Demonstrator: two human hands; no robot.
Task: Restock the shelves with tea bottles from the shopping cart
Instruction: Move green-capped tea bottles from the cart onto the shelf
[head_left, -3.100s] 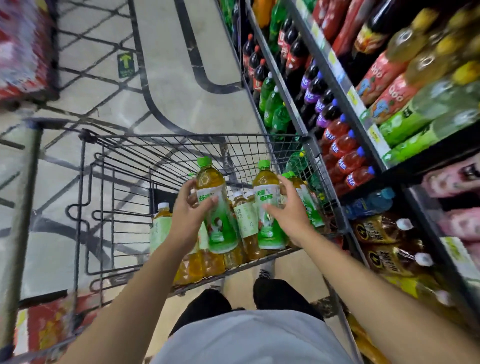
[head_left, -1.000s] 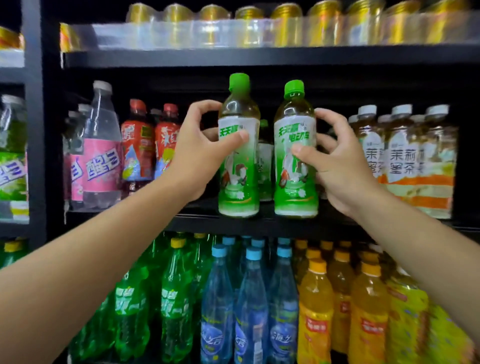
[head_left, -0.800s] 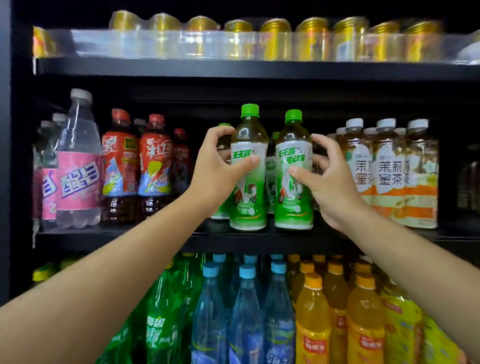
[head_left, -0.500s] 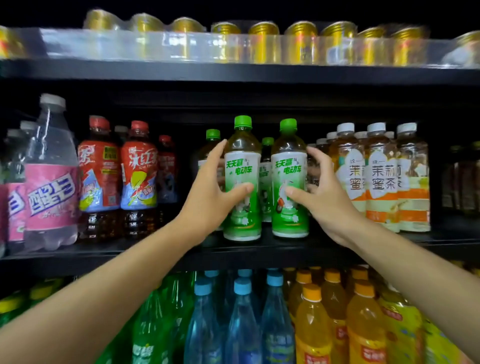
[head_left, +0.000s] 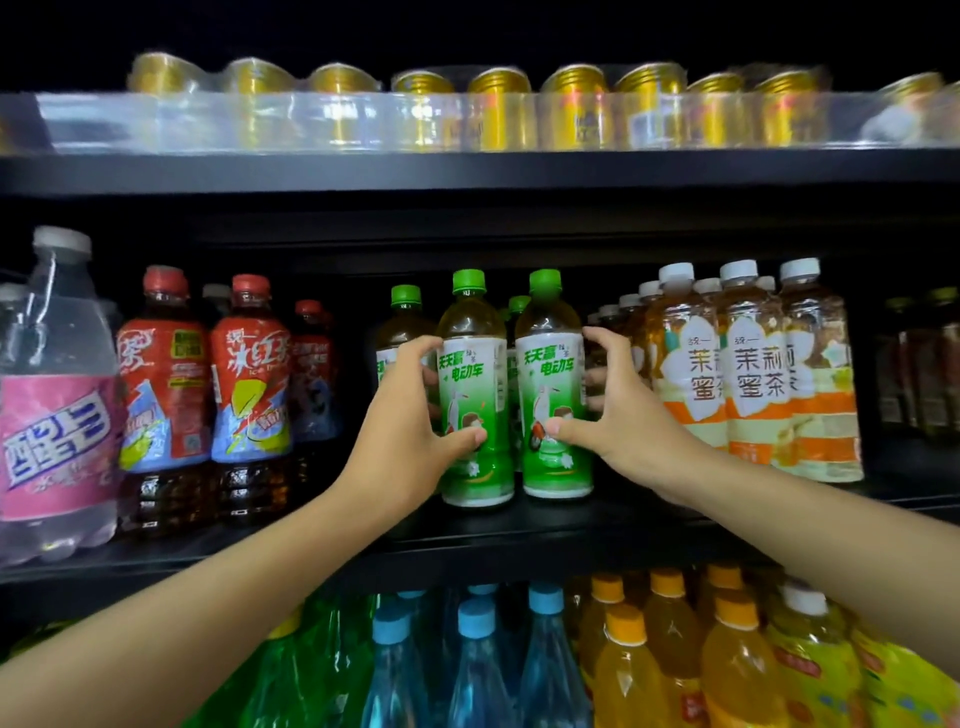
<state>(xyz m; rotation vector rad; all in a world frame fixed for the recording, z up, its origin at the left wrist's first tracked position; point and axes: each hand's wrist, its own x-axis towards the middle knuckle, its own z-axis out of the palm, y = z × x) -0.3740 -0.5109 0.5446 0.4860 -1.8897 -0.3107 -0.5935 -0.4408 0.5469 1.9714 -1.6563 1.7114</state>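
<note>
Two green-capped tea bottles with green and white labels stand upright side by side on the black middle shelf (head_left: 519, 535). My left hand (head_left: 410, 431) grips the left tea bottle (head_left: 475, 395), thumb across its lower label. My right hand (head_left: 613, 421) grips the right tea bottle (head_left: 553, 389) in the same way. More green-capped tea bottles (head_left: 405, 322) stand behind them in the dark. The shopping cart is out of view.
Red-labelled tea bottles (head_left: 249, 384) and a pink-labelled clear bottle (head_left: 57, 415) stand to the left. White-capped jasmine tea bottles (head_left: 753, 379) stand close on the right. Gold cans (head_left: 498, 109) line the upper shelf. Green, blue and orange bottles (head_left: 478, 670) fill the shelf below.
Both hands lifted the two bottles from the cart and carried them to the middle shelf. Over the last second they pushed them further back, where they now stand on the shelf.
</note>
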